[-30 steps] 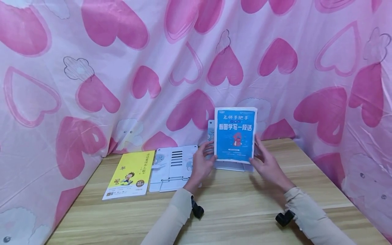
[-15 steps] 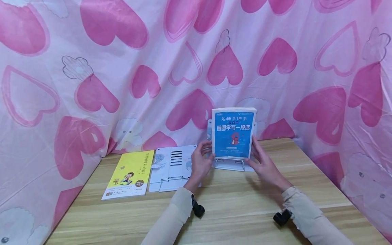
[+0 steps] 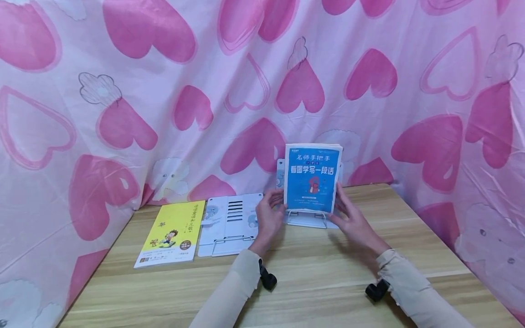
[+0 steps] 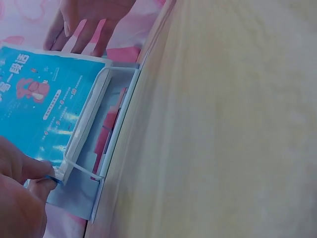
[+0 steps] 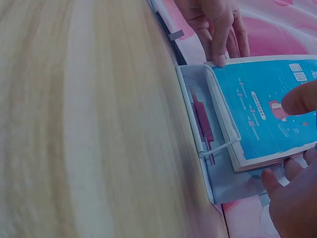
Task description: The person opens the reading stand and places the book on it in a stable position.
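Note:
A thick blue-covered book [image 3: 313, 180] leans upright on a pale book stand [image 4: 74, 201] at the back of the table. In the right wrist view, the stand's white wire holder [image 5: 223, 147] crosses in front of the book's lower edge. My left hand [image 3: 270, 219] pinches the lower left corner, thumb in front and fingers partly hidden behind. Beside the right edge is my right hand [image 3: 356, 223], fingers extended. In the right wrist view its thumb [image 5: 301, 98] is over the cover; whether it touches cannot be told.
Left of the hands, a second pale stand [image 3: 229, 228] with slots lies on the wooden table [image 3: 307, 282]. A yellow book [image 3: 174, 232] lies next to it. Behind the table hangs a pink heart-patterned curtain [image 3: 254, 146].
The blue book has shifted slightly left and up onto the stand, and the wire holder now shows below it. My right thumb has come off its lower right corner.

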The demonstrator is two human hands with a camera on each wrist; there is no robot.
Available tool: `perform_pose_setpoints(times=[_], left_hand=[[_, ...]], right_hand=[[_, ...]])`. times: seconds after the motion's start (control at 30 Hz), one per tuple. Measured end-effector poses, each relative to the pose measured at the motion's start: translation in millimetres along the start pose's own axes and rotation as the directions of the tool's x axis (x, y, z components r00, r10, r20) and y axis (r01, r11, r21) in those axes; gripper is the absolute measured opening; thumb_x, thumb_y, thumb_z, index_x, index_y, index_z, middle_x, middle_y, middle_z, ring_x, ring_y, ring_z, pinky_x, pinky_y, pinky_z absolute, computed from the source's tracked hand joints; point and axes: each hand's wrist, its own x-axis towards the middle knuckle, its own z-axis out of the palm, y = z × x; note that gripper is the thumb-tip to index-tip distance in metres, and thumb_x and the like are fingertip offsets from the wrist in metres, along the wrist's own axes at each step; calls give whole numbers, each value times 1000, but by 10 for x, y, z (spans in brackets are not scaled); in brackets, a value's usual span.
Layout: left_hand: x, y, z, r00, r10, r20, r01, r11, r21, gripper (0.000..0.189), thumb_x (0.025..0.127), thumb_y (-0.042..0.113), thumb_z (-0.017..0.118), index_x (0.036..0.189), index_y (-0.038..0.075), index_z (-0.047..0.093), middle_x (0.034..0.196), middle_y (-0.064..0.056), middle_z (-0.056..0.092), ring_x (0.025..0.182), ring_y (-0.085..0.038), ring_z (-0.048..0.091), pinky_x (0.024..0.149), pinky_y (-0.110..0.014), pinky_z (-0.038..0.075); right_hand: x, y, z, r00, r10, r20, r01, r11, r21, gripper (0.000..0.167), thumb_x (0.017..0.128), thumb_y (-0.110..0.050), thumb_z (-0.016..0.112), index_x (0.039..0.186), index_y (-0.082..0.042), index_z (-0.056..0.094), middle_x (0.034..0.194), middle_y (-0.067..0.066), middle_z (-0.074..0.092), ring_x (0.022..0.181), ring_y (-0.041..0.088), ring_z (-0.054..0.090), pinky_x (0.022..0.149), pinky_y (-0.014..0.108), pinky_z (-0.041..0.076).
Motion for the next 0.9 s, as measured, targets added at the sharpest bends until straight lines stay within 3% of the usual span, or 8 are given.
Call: perform_pose_setpoints(times=[0.23,0.47,0.57,0.7,0.9], left_hand=[[-41,0,31,999,-30,23,28,996,87,42,98,2,78,133,24,74,131,4,78,124,-17,73,113,-40,58],[-55,-15,18,998,-48,41,44,995,93,42,98,2,77,133,24,73,132,2,76,124,-19,73,113,-42,58],[-52,-18,1,996,-71,50,66,993,98,42,97,0,77,132,23,73,131,-1,75,122,-20,74,111,-42,59],[-41,-26,-28,995,-90,49,84,989,121,38,98,-1,76,129,20,74,128,-4,73,115,-20,74,107,-40,62],[-26,-5,-60,993,-109,52,100,982,160,51,100,3,75,145,27,67,120,-3,70,104,-16,71,95,-34,65]], right_hand=[[-2,15,-31,998,25,-52,-27,999,-45,90,111,-13,59,172,-42,0,184,-8,8,168,37,24,126,50,32],[-7,14,-39,995,45,-89,-51,997,-62,84,111,-16,59,173,-38,8,183,-4,16,166,34,31,124,42,35],[-5,12,-22,994,34,-105,-44,995,-95,81,111,-15,59,174,-35,11,182,0,22,163,36,37,123,45,40],[-6,7,-5,991,17,-132,-39,984,-171,78,111,-14,59,174,-29,15,179,8,30,154,41,47,124,59,42],[4,3,-25,986,51,-156,-93,956,-278,78,110,-15,58,175,-28,17,178,14,31,154,45,43,124,71,37]])
